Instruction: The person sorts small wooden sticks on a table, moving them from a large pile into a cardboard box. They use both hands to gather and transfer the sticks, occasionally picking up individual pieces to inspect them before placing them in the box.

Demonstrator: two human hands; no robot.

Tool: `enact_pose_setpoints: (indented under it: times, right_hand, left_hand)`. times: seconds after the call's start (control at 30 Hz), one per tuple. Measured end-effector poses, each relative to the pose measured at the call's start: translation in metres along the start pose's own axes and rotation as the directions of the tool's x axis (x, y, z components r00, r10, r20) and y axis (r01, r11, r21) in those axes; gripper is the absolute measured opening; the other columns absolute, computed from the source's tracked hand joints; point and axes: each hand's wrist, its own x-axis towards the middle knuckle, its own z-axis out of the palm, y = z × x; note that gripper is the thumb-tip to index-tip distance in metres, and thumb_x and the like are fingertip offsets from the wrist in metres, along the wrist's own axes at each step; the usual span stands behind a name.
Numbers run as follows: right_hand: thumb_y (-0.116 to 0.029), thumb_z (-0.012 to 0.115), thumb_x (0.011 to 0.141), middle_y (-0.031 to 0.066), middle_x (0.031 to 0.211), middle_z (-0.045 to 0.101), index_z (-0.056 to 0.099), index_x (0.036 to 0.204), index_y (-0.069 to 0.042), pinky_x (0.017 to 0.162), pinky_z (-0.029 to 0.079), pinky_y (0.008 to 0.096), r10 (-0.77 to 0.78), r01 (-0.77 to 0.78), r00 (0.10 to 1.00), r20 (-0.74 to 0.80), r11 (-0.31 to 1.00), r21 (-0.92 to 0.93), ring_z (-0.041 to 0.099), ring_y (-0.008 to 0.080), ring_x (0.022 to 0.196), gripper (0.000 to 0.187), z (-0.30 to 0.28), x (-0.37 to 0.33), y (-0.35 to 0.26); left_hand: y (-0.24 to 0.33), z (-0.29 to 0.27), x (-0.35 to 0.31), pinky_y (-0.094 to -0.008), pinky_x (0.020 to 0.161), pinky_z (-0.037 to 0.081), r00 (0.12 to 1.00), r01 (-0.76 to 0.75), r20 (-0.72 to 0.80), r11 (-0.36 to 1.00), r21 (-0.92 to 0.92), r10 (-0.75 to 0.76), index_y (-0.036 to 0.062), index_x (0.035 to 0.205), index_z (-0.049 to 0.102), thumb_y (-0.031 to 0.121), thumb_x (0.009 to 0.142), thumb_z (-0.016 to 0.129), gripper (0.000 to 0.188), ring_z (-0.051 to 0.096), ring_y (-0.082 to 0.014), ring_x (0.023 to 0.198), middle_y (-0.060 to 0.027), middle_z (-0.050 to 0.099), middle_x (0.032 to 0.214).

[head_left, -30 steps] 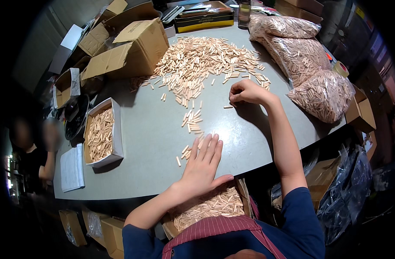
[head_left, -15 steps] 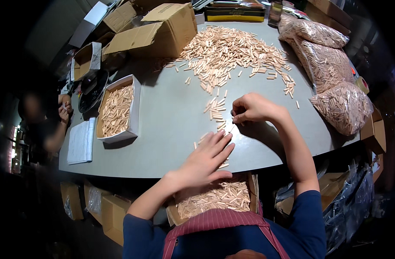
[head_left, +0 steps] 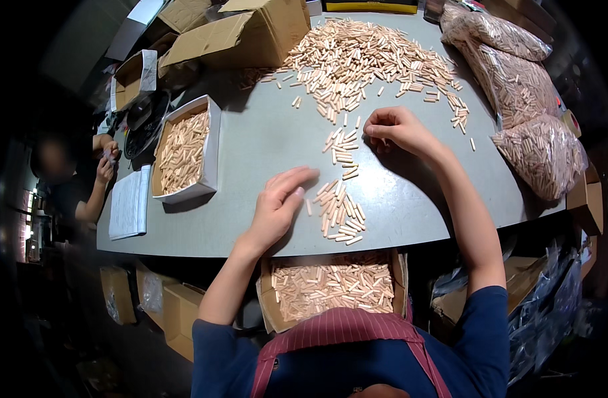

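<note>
A line of short wooden dowels [head_left: 342, 211] runs across the grey table toward its front edge, below a large heap of dowels [head_left: 357, 56]. My left hand [head_left: 277, 205] is beside the left side of that line, its fingers stretched out and holding nothing; a single dowel [head_left: 308, 207] lies by its thumb. To the right of the line's far end, my right hand [head_left: 400, 131] hovers with fingers curled together. Whatever may be between those fingertips is hidden. Below the table edge, against my apron, sits an open cardboard box [head_left: 334, 288] filled with dowels.
A white box of dowels [head_left: 184, 156] stands on the left beside a paper pad [head_left: 129, 204]. A large cardboard carton [head_left: 271, 36] is at the back. Clear bags packed with dowels [head_left: 539, 156] line the right side. Another person's hands [head_left: 106, 162] show at far left.
My left hand has pulled back left, uncovering the dowels near the table edge. The right hand has moved a little farther away along the line. The view has shifted slightly.
</note>
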Motion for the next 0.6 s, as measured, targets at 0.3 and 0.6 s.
enact_pose_setpoints:
  times: [0.3,0.6]
  right_hand:
    - [-0.019,0.071,0.101,0.0012,0.079,0.067,0.071,0.102,-0.003,0.058,0.05,0.0241,0.029,-0.032,0.999,0.043,0.996,0.08,0.064,0.0087,0.064,0.016,-0.007,0.008,0.009]
    - [-0.019,0.07,0.102,0.0011,0.08,0.066,0.07,0.102,-0.003,0.058,0.049,0.0229,0.047,-0.051,0.998,0.048,0.995,0.088,0.064,0.0081,0.064,0.016,-0.007,0.006,0.007]
  left_hand:
    - [0.005,0.006,-0.003,-0.0412,0.112,0.045,0.994,-0.031,0.101,0.991,-0.13,0.044,0.0056,0.129,0.074,0.002,0.095,0.061,0.037,0.063,-0.0309,0.128,-0.0142,0.072,0.132]
    - [0.015,-0.007,-0.025,-0.0391,0.105,0.051,0.996,-0.02,0.081,0.995,-0.099,0.028,0.004,0.12,0.076,0.004,0.094,0.066,0.029,0.068,-0.0281,0.118,-0.0109,0.076,0.123]
